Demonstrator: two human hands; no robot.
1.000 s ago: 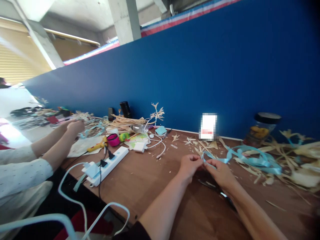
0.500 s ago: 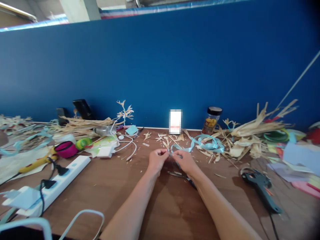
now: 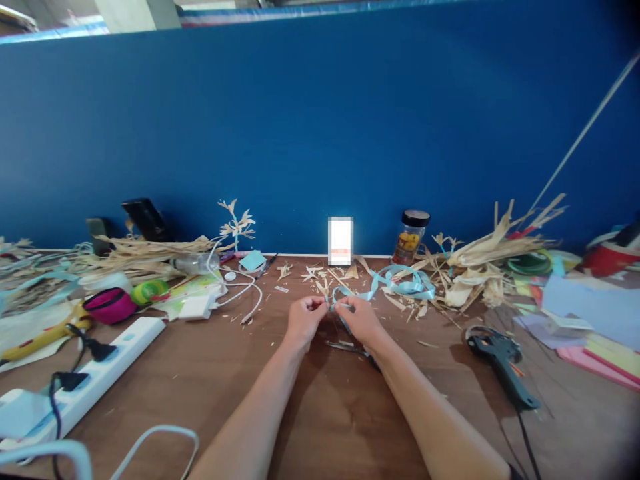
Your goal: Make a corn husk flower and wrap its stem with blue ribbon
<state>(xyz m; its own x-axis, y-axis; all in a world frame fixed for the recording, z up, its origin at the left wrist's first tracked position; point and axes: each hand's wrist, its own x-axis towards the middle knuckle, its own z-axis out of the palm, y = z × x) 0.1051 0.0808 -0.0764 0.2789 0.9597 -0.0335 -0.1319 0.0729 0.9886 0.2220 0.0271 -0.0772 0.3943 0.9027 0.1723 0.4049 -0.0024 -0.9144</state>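
Note:
My left hand (image 3: 305, 321) is closed in a pinch at the base of a small dried-husk flower (image 3: 323, 289), whose pale petals rise above the fingertips. Close against it, my right hand (image 3: 362, 321) pinches a light blue ribbon (image 3: 370, 293) where it meets the flower's stem. From there the ribbon runs back to a loose coil on the table. The stem itself is mostly hidden by my fingers. Beneath my right hand and wrist lies a pair of scissors (image 3: 345, 346), partly covered.
A glue gun (image 3: 503, 367) lies at right, before husks (image 3: 480, 280) and papers (image 3: 580, 307). A jar (image 3: 411, 237) and a blurred bright screen (image 3: 341, 241) stand at the back. At left are a power strip (image 3: 120, 363), a finished husk stem (image 3: 237, 223) and cables.
The view has turned slightly right, so everything sits further left in the picture. Both hands stay together at the flower, with the fingertips shifted only slightly.

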